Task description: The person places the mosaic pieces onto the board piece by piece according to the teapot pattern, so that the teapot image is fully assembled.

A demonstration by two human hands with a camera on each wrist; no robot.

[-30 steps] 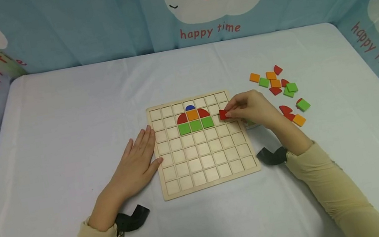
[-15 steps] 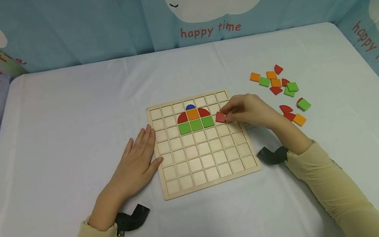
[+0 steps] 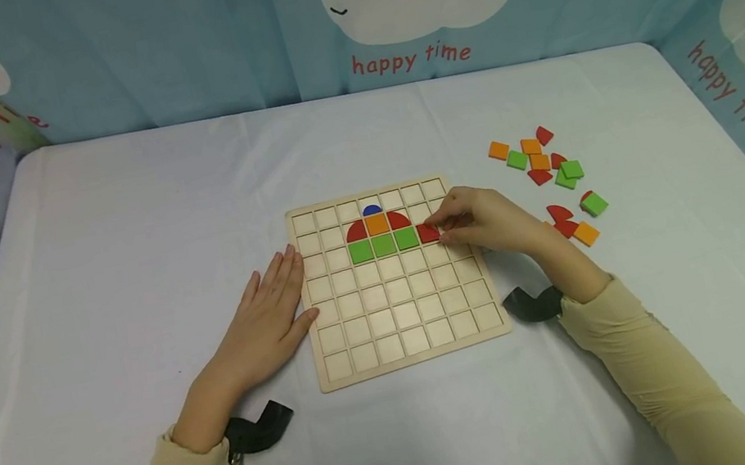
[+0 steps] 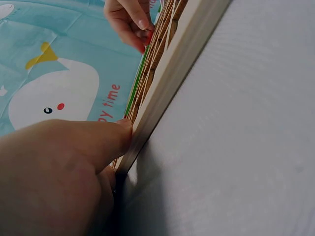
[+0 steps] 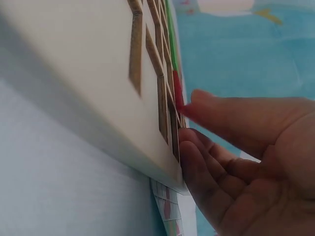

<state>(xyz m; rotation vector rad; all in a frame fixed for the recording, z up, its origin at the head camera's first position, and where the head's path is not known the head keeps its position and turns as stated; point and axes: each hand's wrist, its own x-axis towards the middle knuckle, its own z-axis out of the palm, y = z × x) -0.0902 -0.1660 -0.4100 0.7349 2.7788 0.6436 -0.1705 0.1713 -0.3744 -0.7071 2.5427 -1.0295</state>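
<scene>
A wooden grid board (image 3: 399,292) lies on the white table. On it a blue semicircle (image 3: 372,209) sits above an orange square (image 3: 377,224), which is flanked by two red quarter-circles; green squares (image 3: 383,245) fill the row below. My right hand (image 3: 486,219) pinches a red quarter-circle tile (image 3: 428,233) between thumb and index finger, at the cell right of the green row. In the right wrist view the thumb tip meets the red tile (image 5: 177,88). My left hand (image 3: 267,324) lies flat, its fingertips and thumb against the board's left edge.
Loose orange squares (image 3: 498,150), green squares (image 3: 517,160) and red quarter-circles (image 3: 559,213) lie right of the board, some overlapping. A patterned card (image 5: 167,204) shows partly under the board's edge. Blue printed curtains (image 3: 198,47) stand behind the table.
My right hand has moved slightly left with the red tile, which has turned and lowered to the cell beside the green squares. My left hand has stayed in place.
</scene>
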